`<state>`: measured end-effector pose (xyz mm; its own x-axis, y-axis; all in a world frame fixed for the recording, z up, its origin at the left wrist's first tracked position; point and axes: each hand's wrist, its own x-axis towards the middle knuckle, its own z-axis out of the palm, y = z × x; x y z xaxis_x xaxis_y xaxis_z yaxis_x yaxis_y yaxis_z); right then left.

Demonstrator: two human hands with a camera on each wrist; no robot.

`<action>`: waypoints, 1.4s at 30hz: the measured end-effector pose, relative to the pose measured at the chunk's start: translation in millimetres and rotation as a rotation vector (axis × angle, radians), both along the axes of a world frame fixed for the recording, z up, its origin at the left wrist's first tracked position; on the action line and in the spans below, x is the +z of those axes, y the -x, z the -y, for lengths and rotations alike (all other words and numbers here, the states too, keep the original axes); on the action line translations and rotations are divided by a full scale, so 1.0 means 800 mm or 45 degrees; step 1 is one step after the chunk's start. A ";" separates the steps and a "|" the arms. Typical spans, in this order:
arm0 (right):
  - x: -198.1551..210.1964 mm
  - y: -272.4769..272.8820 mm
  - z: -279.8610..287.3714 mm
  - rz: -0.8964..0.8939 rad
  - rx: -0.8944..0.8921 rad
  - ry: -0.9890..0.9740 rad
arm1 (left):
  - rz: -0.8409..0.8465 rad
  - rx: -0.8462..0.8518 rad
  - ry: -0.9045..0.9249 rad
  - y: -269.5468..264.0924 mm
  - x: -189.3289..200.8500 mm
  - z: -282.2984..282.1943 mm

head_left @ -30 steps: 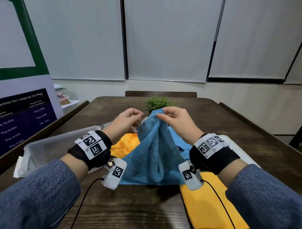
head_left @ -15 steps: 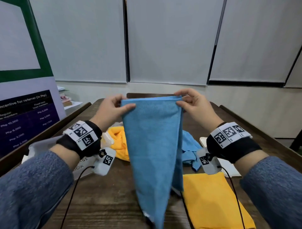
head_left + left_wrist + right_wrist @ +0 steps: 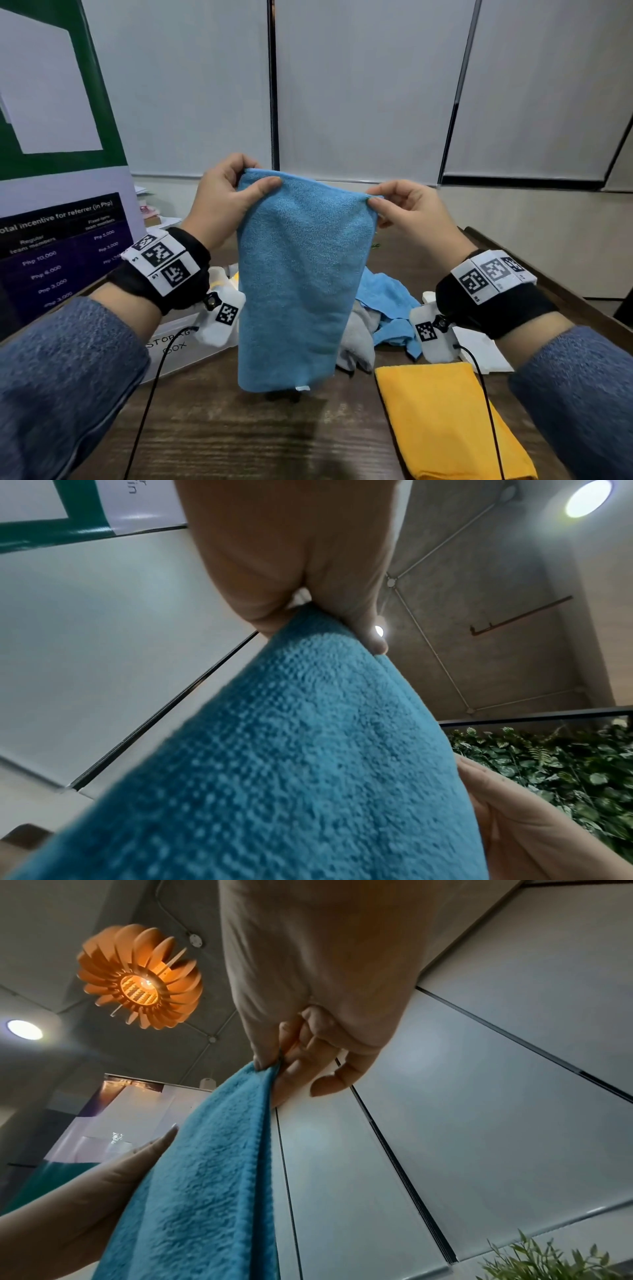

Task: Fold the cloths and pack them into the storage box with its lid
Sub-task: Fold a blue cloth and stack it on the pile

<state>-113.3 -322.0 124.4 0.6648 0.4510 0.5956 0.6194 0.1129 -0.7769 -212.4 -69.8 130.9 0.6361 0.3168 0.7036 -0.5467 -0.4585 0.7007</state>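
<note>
A blue cloth [image 3: 301, 281] hangs doubled over in the air above the table, its lower edge just off the wood. My left hand [image 3: 233, 192] pinches its top left corner and my right hand [image 3: 394, 205] pinches its top right corner. The left wrist view shows thumb and fingers clamped on the blue cloth [image 3: 274, 750]; the right wrist view shows the same pinch on the blue cloth [image 3: 212, 1164]. The clear storage box [image 3: 178, 342] lies at the left, partly hidden by my left arm. A folded yellow cloth [image 3: 445, 418] lies flat at the right.
A crumpled blue cloth [image 3: 387, 308] and a grey cloth [image 3: 356, 339] lie behind the hanging one. A white lid [image 3: 483, 349] sits under my right wrist. A printed banner [image 3: 61, 240] stands at the left. Wrist cables trail over the brown table [image 3: 257, 438].
Both hands have lifted the blue cloth off the table and spread apart, so its top edge is now stretched wider and higher. The camera has tilted upward.
</note>
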 end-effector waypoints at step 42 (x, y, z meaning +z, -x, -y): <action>-0.072 0.058 0.021 -0.164 0.476 1.475 | -1.451 -0.492 -0.615 0.107 -0.094 -0.018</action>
<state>-160.1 -338.8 66.9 0.4053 0.8464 -0.3453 0.6080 -0.5317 -0.5896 -297.9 -55.1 55.8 0.9413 -0.1533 -0.3008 0.0918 -0.7413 0.6649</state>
